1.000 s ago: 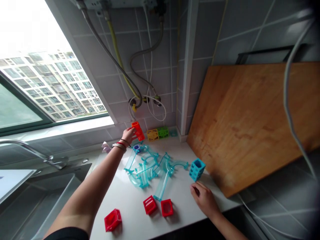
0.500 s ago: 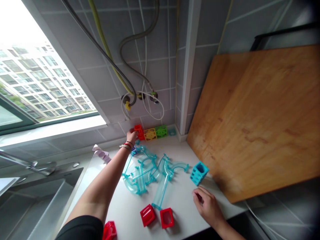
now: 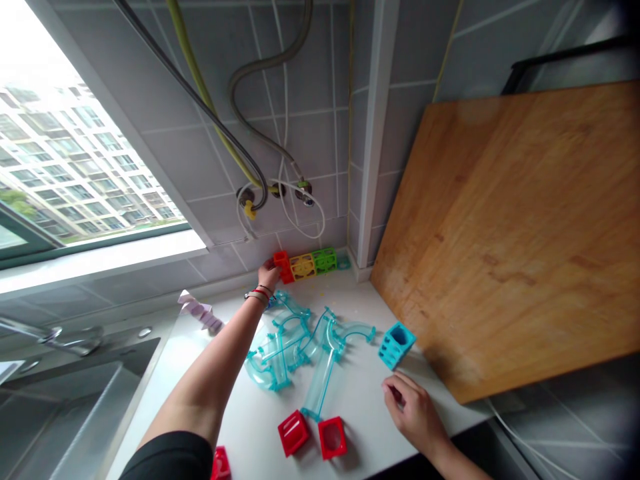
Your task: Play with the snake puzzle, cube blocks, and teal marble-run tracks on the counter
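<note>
At the back of the counter, my left hand (image 3: 269,274) has its fingers closed on a red openwork cube block (image 3: 283,266). This block is the left end of a row along the wall, against a yellow block (image 3: 303,267), with a green block (image 3: 325,261) beyond it. Clear teal track pieces (image 3: 285,353) lie in a jumble below the row, partly behind my left forearm. My right hand (image 3: 413,408) rests near the counter's front right with curled fingers and nothing visible in them. Just beyond it stands a blue two-cube block (image 3: 397,346).
Two red cube blocks (image 3: 293,433) sit near the front edge, and another red block (image 3: 221,463) is partly cut off. Pale purple pieces (image 3: 200,311) lie at the left beside the sink (image 3: 145,360). A large wooden board (image 3: 520,233) leans at the right. Hoses (image 3: 200,93) hang above.
My left hand has shifted slightly right with the red block, which now sits straighter against the yellow one. The view has tilted a little. My right hand stays in place.
</note>
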A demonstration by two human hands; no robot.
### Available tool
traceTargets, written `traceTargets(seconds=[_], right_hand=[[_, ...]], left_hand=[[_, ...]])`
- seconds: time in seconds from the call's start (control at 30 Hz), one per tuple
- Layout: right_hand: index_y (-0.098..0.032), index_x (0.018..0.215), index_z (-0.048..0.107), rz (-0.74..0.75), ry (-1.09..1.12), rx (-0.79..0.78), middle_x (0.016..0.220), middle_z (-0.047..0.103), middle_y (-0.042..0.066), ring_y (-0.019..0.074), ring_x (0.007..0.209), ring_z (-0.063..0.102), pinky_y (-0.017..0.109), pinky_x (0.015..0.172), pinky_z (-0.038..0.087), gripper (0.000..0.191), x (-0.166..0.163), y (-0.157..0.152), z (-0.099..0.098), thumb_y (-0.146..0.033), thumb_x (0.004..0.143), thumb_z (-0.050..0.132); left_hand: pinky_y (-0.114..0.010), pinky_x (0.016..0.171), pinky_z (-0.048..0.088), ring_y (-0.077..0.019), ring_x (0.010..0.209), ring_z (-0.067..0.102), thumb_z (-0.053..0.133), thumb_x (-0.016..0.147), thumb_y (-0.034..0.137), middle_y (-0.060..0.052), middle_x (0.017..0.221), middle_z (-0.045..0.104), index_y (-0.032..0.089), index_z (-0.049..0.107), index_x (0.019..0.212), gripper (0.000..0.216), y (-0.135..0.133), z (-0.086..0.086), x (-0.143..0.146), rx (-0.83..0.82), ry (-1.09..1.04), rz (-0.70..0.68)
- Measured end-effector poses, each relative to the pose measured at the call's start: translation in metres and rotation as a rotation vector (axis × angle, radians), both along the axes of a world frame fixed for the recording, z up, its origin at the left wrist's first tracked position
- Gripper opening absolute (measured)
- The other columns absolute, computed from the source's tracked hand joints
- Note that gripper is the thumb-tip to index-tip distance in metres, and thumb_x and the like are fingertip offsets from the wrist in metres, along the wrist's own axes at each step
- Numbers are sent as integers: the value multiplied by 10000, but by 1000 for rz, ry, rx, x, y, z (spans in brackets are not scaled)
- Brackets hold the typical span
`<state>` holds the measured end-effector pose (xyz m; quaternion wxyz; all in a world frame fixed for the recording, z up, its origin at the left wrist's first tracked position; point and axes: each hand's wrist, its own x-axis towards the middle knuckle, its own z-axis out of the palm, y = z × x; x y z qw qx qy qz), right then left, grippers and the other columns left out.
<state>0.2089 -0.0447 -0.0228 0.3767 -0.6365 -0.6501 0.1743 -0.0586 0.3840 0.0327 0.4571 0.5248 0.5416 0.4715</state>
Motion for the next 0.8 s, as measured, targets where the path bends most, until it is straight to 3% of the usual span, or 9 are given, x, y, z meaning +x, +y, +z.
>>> traceTargets(seconds=[0.17,0.4,0.57,0.8], right_hand=[[-217,863,601,7,4,-11,786,604,25,182,669,601,298,630,465,161,1,0,-3,-166,966,488],[-218,872,599,14,-16,-7,790,604,22,182,672,605,306,637,461,161,1,-1,-5,-164,971,484],[-218,871,595,19,-35,9,782,600,18,177,667,598,300,632,456,156,0,0,-5,-148,959,488],[-216,840,577,22,-61,7,770,584,16,178,670,594,297,642,452,151,-1,1,-1,-136,939,495]], left_hand=[[-451,894,593,-245,1072,672,647,985,350,-110,1285,644,167,611,1302,368,8,8,-17,69,120,-9],[-460,907,589,-250,1088,668,651,982,346,-112,1296,640,168,606,1312,378,17,23,-73,97,412,-70],[-450,925,580,-245,1100,662,641,988,348,-107,1302,641,187,632,1276,330,16,15,-101,50,671,-144],[-449,922,580,-249,1107,662,652,981,347,-106,1300,640,189,626,1284,343,17,0,-110,65,825,-195]])
